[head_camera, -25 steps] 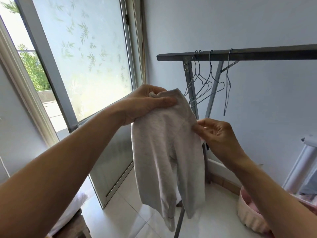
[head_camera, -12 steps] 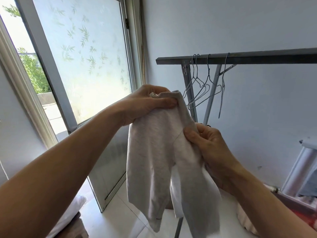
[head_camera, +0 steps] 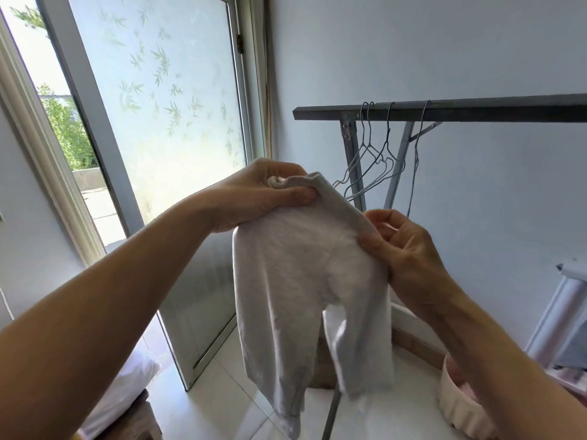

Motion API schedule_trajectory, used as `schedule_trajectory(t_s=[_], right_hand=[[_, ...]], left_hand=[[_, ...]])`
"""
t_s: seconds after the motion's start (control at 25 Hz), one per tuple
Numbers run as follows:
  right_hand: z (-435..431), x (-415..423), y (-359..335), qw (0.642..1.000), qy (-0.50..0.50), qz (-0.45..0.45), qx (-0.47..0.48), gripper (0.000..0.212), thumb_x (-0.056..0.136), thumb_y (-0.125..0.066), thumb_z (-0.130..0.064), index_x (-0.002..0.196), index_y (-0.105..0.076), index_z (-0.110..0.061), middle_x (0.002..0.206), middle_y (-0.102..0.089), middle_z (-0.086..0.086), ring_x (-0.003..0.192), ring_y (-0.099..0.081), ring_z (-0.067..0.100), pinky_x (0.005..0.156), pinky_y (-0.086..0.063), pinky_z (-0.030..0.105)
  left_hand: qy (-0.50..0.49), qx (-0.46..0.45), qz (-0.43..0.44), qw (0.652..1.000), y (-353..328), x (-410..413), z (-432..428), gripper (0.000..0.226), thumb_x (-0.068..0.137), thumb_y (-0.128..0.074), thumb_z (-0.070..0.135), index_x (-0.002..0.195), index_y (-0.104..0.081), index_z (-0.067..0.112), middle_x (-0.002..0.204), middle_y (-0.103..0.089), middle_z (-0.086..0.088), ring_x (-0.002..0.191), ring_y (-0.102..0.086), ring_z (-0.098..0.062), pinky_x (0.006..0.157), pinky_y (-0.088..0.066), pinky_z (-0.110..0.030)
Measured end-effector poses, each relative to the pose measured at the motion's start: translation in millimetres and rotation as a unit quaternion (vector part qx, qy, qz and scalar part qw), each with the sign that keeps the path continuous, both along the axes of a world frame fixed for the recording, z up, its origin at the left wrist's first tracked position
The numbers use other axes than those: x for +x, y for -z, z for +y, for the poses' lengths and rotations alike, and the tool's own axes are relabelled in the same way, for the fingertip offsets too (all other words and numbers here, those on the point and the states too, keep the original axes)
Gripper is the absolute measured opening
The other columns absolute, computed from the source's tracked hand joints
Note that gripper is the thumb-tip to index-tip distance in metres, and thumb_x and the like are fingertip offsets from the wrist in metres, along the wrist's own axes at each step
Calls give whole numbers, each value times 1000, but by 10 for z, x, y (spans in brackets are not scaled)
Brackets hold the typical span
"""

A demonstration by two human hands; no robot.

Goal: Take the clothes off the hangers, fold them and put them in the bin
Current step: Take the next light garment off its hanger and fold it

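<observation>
pale grey soft-knit garment [head_camera: 301, 281] with two short, limp legs hangs in the air in front of the rack, held up between both hands and off any hanger. the left hand [head_camera: 254, 195] clamps a bunched top corner of the cloth between its thumb and curled fingers. the right hand [head_camera: 403, 249] pinches the opposite top edge, thumb pressed on the front of the fabric. behind them, thin bare wire hangers [head_camera: 371, 163] hang from a flat dark metal rail [head_camera: 476, 111] on slanted grey legs. a round, ribbed, pale pink bin [head_camera: 457, 404] sits on the glossy white floor tiles [head_camera: 222, 392] at lower right, partly behind the right forearm. a frosted glass door [head_camera: 178, 106] printed with leaf shapes stands at left.
</observation>
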State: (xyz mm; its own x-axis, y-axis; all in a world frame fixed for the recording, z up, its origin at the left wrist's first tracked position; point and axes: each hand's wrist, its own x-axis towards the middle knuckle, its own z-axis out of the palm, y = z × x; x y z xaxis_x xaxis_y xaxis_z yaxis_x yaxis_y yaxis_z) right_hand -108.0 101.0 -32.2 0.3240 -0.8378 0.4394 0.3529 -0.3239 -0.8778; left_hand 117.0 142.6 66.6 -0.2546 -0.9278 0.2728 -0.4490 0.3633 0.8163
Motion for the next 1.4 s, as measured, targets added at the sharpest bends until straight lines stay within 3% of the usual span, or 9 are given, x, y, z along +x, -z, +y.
schedule_trajectory(t_s=[0.08, 0.2, 0.44, 0.56, 0.92, 1.04, 1.12, 1.2, 1.4], right_hand=[[1, -27, -125, 998, 32, 56, 7, 27, 80, -69, -30, 98, -69, -11, 88, -72, 5, 81, -65, 18, 73, -55, 26], [17, -89, -301, 991, 1, 136, -2, 36, 82, -64, -36, 83, -67, 0, 77, -60, 13, 71, -54, 24, 61, -49, 28], [-28, -166, -488, 984, 6, 171, -52, 23, 86, -62, -31, 73, -65, -13, 69, -60, 1, 62, -54, 11, 57, -47, 19], [-112, -148, -440, 990, 22, 136, -27, 28, 92, -59, -23, 66, -65, -18, 63, -56, -5, 58, -50, 6, 54, -44, 15], [-287, 52, -314, 971, 28, 215, -103, 12, 95, -59, -19, 87, -67, -17, 80, -65, -5, 72, -56, 1, 67, -44, 13], [-226, 133, -218, 946, 172, 243, -130, 6, 94, -61, -27, 92, -63, -22, 84, -64, -3, 73, -56, 7, 66, -45, 19], [-71, 106, -125, 950, 238, 154, -132, 28, 98, -55, -27, 72, -58, -15, 60, -56, -1, 52, -50, 12, 51, -41, 25], [114, 78, -20, 971, 187, 111, -104, 51, 99, -50, -33, 59, -57, -2, 46, -51, 12, 36, -43, 16, 39, -34, 21], [117, 152, 314, 969, 61, 240, -19, 101, 80, -37, -82, 72, -62, 16, 65, -63, 26, 52, -56, 34, 50, -47, 43]], left_hand=[[-11, -5, 12, 1000, 49, 33, 11, 26, 81, -68, 32, 98, -73, 13, 88, -70, -5, 82, -66, -18, 71, -55, -31], [-4, -8, 25, 1000, 97, 45, 13, 38, 85, -64, 34, 106, -67, 3, 90, -67, -7, 84, -62, -19, 72, -52, -31], [-11, -40, 46, 998, 101, -31, -19, 26, 85, -63, 36, 94, -71, 13, 82, -66, -3, 77, -61, -17, 65, -51, -27], [1, -17, 73, 997, 100, -87, -33, 38, 84, -62, 35, 102, -67, 1, 87, -61, -11, 78, -57, -21, 66, -51, -26], [52, 49, 130, 989, 132, -276, -51, 27, 88, -55, 33, 95, -69, 10, 81, -66, -1, 74, -61, -11, 68, -53, -20], [14, 61, 171, 983, 149, -280, -40, 27, 86, -57, 34, 94, -67, 11, 78, -65, -1, 71, -61, -11, 67, -54, -21], [-15, 58, 187, 980, 149, -268, -27, 22, 92, -55, 31, 93, -67, 12, 75, -64, 2, 68, -61, -8, 65, -54, -20], [-43, 47, 196, 978, 142, -249, -23, 21, 97, -52, 28, 91, -67, 14, 71, -65, 5, 66, -61, -6, 63, -54, -18], [-91, 23, 200, 975, 128, -276, -50, 23, 99, -52, 27, 87, -67, 17, 70, -64, 7, 65, -60, -5, 62, -52, -17]])
